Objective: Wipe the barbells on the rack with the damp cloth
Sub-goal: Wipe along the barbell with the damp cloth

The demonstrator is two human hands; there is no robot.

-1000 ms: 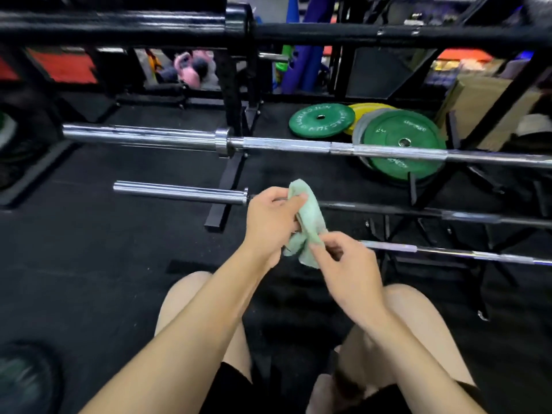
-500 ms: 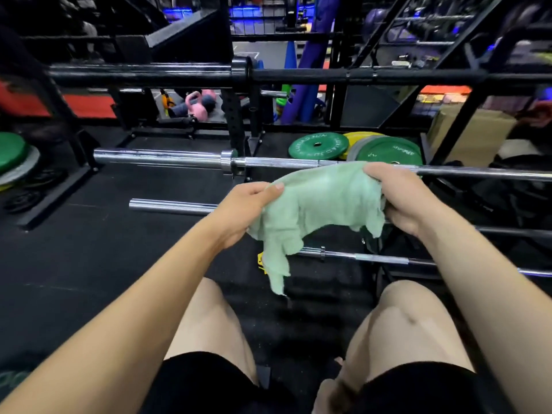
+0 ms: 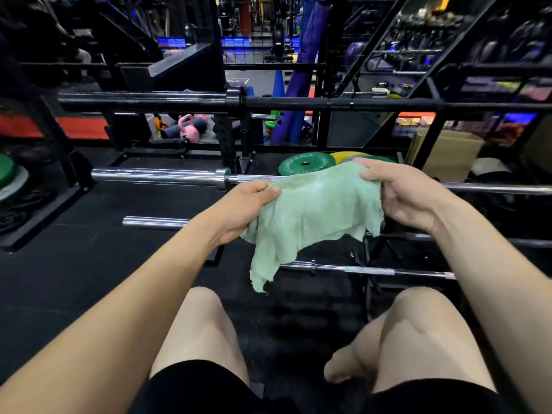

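Cloth: a green cloth (image 3: 313, 210) is held spread out between both hands, in front of the chrome barbell (image 3: 155, 175).
Left hand (image 3: 248, 207): grip clenched on the cloth's left edge.
Right hand (image 3: 400, 195): grip clenched on its right edge.
Rack: a black barbell (image 3: 143, 100) is seen above; two thinner bars lie lower.

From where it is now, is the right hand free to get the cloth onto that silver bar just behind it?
Probably yes: the right hand grips the cloth right in front of the silver bar, and nothing shows between them.
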